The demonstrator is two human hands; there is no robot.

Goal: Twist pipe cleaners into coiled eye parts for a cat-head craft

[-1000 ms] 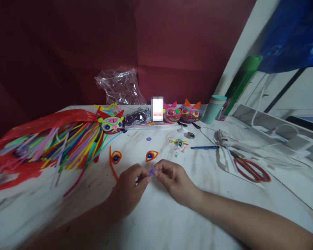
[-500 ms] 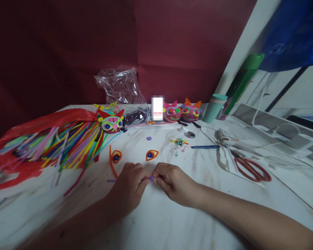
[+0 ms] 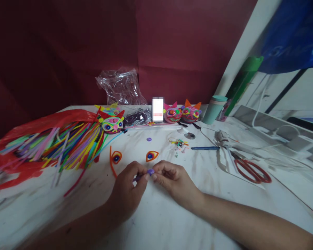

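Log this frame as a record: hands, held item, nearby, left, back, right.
left hand: pinching a small round purple piece
right hand: fingertips on the same piece
nearby: two orange-rimmed eye shapes with blue centres, flat purple disc beyond them
left: multicoloured fuzzy strips on red plastic sheeting
back: round pink-eared head beside round orange-eared head; pale green cylindrical tumbler
right: slim blue pen-like stick, red-handled scissors

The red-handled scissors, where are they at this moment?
In the head view, the scissors lie on the table at the right, just right of the slim blue stick.
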